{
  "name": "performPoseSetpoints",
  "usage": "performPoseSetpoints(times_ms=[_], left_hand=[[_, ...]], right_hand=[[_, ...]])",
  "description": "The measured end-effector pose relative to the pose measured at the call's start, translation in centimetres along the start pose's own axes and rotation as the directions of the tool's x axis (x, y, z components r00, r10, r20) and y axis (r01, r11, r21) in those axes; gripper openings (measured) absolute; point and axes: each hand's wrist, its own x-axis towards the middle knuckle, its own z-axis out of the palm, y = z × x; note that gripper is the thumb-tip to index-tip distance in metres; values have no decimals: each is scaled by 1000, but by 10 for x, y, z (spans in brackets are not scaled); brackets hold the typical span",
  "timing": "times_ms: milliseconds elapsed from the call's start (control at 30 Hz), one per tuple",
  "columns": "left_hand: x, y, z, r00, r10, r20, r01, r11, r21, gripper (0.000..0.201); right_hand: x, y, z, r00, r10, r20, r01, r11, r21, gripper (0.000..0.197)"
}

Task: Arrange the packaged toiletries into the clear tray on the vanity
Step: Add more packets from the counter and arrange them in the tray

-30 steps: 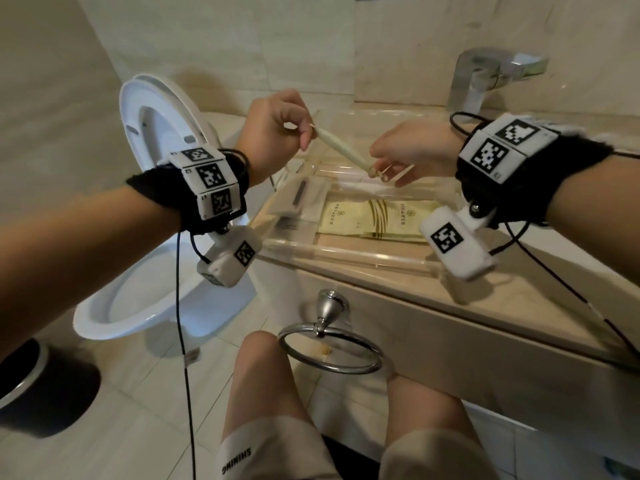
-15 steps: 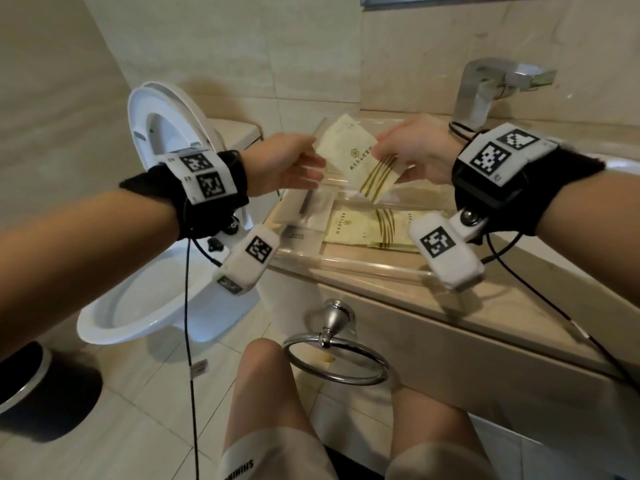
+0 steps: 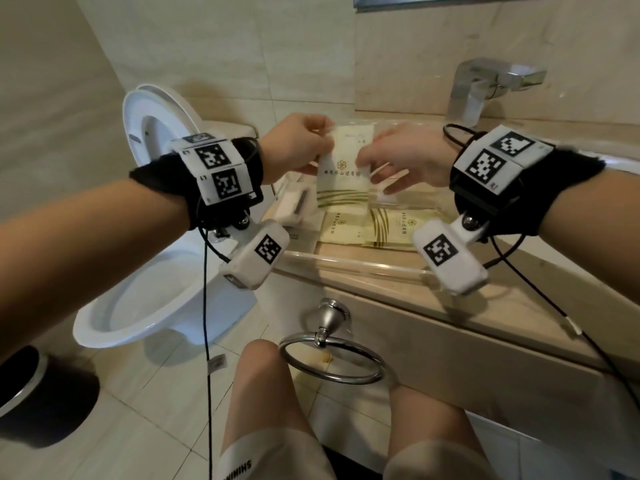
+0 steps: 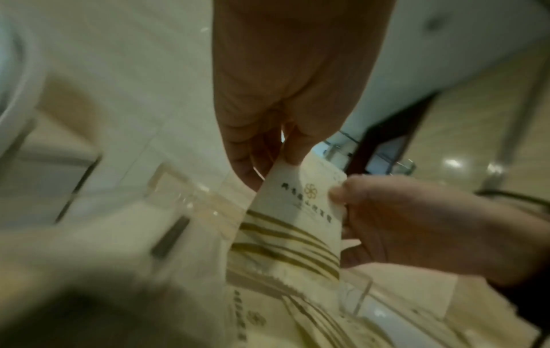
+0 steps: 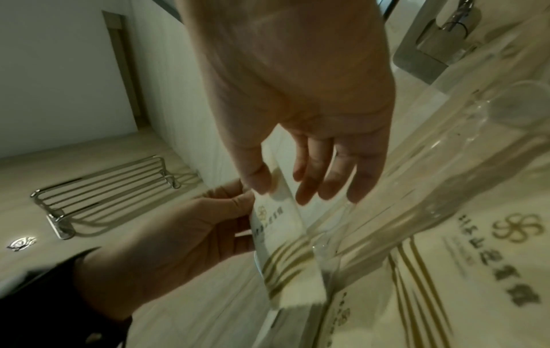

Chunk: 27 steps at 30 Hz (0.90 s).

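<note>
A cream packet with gold stripes hangs upright over the clear tray on the vanity, its lower edge near the packets inside. My left hand pinches its upper left edge, and my right hand pinches its right edge. In the left wrist view the left hand grips the packet at the top. In the right wrist view the right hand holds the packet between thumb and forefinger, with the other fingers straight. Two similar packets lie flat in the tray beside a white box.
A toilet with its lid raised stands left of the vanity. A chrome faucet is at the back right. A towel ring hangs from the vanity front above my knees. A dark bin sits on the floor at the left.
The packet, seen edge-on a second ago and then tilted, has been turned upright and lowered toward the tray. Both hands have stayed on it.
</note>
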Motion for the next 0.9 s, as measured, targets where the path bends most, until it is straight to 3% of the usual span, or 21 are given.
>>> performPoseSetpoints(times_ms=[100,167,300,433,667,800,900], left_hand=[[-1,11,5,996,93,11,-93,961,260,17],[0,15,7,995,96,4,-91,931,355,23],[-1,17,9,999,-44,2,40,930,365,25],[-5,10,4,980,-170,106,127,938,323,12],[4,12,13,971,-156,181,72,914,400,19],[10,20,29,948,-162,275,29,902,431,26],[14,22,40,937,-173,304,7,878,479,18]], right_hand=[[1,-2,0,993,-63,-98,67,997,36,17],[0,-4,-2,991,-57,-117,62,998,33,14],[2,-3,-5,989,-9,-146,25,994,107,6],[0,2,-10,988,41,-149,-11,980,197,11],[-5,13,-23,991,-6,-133,-10,993,-120,14],[-9,22,-32,992,45,-119,-74,965,-250,11],[-11,35,-40,989,86,-122,-121,941,-316,19]])
